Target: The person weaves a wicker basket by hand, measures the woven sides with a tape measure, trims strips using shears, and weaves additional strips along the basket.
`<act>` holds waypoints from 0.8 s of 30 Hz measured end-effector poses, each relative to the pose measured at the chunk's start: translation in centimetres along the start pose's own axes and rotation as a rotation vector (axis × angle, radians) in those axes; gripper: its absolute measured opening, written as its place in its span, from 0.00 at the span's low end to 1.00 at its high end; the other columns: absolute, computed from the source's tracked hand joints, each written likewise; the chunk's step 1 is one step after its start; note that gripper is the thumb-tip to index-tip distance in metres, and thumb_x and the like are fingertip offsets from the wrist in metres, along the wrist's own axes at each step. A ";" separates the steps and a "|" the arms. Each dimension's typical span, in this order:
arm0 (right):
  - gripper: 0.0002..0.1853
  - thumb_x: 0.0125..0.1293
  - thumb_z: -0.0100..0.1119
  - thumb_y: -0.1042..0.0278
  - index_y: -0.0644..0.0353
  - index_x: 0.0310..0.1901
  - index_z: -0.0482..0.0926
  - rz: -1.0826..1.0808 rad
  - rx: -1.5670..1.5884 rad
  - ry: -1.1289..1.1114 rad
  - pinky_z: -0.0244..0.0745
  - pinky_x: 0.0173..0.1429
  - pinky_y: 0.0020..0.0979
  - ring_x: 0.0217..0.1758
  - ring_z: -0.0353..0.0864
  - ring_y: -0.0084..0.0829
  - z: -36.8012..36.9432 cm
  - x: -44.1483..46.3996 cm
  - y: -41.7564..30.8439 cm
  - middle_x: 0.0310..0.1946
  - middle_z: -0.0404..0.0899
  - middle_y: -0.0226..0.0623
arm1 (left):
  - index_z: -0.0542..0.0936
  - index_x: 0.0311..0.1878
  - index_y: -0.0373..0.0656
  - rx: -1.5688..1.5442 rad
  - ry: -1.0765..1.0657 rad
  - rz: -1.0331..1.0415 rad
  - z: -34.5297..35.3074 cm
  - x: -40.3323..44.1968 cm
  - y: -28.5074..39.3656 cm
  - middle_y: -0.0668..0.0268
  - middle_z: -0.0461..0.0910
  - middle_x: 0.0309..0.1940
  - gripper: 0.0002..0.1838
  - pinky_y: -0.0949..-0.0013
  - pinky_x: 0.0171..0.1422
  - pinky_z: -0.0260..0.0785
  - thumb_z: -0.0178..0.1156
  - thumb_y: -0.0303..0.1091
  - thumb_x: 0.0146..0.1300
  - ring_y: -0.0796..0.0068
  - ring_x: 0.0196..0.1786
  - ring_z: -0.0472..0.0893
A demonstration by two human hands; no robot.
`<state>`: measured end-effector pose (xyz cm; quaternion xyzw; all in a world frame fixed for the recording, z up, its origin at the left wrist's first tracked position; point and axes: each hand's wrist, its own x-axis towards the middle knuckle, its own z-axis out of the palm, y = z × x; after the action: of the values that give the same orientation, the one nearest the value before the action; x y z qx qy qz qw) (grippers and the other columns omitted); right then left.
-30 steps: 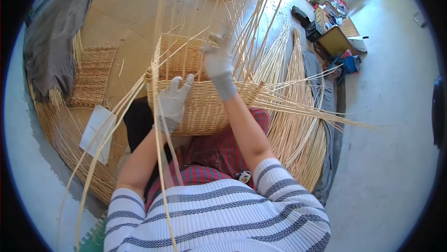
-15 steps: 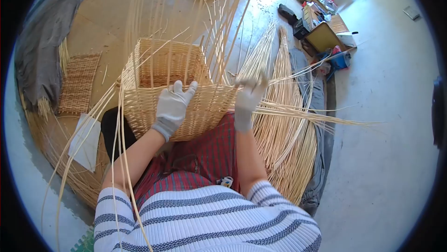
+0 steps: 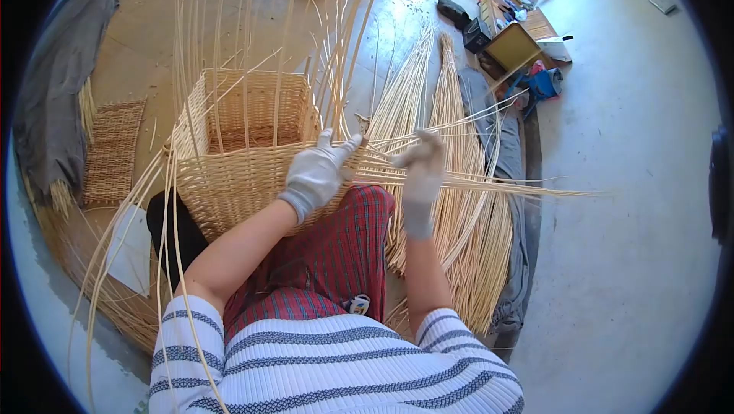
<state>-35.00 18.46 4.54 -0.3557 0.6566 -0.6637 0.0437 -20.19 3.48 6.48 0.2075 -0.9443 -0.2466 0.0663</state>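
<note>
A half-woven wicker basket point(image 3: 237, 185) rests on its base against my lap, with tall upright willow rods point(image 3: 246, 47) standing from its walls. My left hand point(image 3: 315, 177), in a pale glove, grips the near wall at its right corner, thumb and a finger up by the rim. Right of that corner, my gloved right hand point(image 3: 423, 165) is raised beside long loose weaving rods point(image 3: 489, 182) that stick out sideways. Its fingers are bent and blurred, so whether a rod is between them cannot be made out. More loose rods point(image 3: 115, 250) hang off the basket's left side.
Bundles of peeled rods point(image 3: 466, 261) lie on grey cloth point(image 3: 520, 261) to the right. At the left are a woven mat point(image 3: 115, 150), a white sheet point(image 3: 130, 253) and dark cloth point(image 3: 61, 70). A cluttered wooden desk point(image 3: 524, 43) stands far right.
My left hand has slid right along the near wall to the corner. My right hand has moved slightly right and away from the basket. The whole view has shifted, moving the basket left.
</note>
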 end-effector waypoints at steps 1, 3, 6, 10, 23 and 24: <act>0.20 0.78 0.51 0.62 0.56 0.68 0.69 -0.216 -0.125 -0.152 0.81 0.54 0.31 0.43 0.83 0.27 2.5 -2.5 -1.2 0.40 0.82 0.32 | 0.64 0.76 0.60 -0.188 0.046 0.050 0.5 -1.0 0.2 0.43 0.70 0.68 0.32 0.50 0.60 0.76 0.55 0.31 0.69 0.48 0.60 0.81; 0.25 0.75 0.57 0.59 0.54 0.70 0.68 -0.226 -0.115 -0.265 0.81 0.55 0.33 0.45 0.84 0.29 5.9 -3.8 -0.4 0.41 0.84 0.34 | 0.73 0.69 0.52 -0.482 0.174 0.437 6.7 0.7 -3.0 0.43 0.70 0.69 0.24 0.52 0.73 0.65 0.58 0.33 0.69 0.49 0.71 0.71; 0.37 0.67 0.67 0.54 0.51 0.74 0.63 -0.275 -0.335 -0.217 0.80 0.56 0.38 0.48 0.85 0.34 6.3 0.6 -1.3 0.44 0.85 0.38 | 0.83 0.45 0.40 -0.626 0.466 0.349 4.7 -1.1 -5.4 0.48 0.79 0.55 0.08 0.56 0.70 0.67 0.54 0.28 0.72 0.51 0.67 0.74; 0.45 0.58 0.74 0.51 0.50 0.75 0.61 0.159 -0.707 -0.174 0.76 0.55 0.40 0.47 0.84 0.36 5.6 2.4 -1.3 0.40 0.87 0.34 | 0.82 0.43 0.40 -1.354 -0.038 -0.369 -1.8 -2.4 -7.1 0.54 0.80 0.48 0.07 0.57 0.67 0.70 0.54 0.28 0.72 0.56 0.61 0.78; 0.12 0.70 0.60 0.59 0.54 0.48 0.85 -0.250 -1.156 0.110 0.76 0.48 0.45 0.37 0.84 0.46 7.8 2.1 1.8 0.34 0.86 0.38 | 0.78 0.59 0.47 -0.427 0.780 0.105 1.7 -9.4 -10.7 0.61 0.82 0.39 0.21 0.63 0.45 0.74 0.67 0.26 0.63 0.66 0.40 0.82; 0.11 0.72 0.58 0.63 0.57 0.49 0.84 -0.359 -0.993 0.262 0.77 0.49 0.44 0.40 0.85 0.43 8.7 1.3 0.6 0.37 0.86 0.40 | 0.78 0.58 0.45 -0.496 0.919 -0.158 2.9 -11.6 -14.3 0.65 0.79 0.34 0.20 0.66 0.42 0.73 0.67 0.27 0.64 0.72 0.37 0.79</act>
<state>-31.59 10.44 3.57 -0.3544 0.8200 -0.3096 -0.3258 -5.25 -1.67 -3.32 0.3430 -0.7125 -0.3503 0.5019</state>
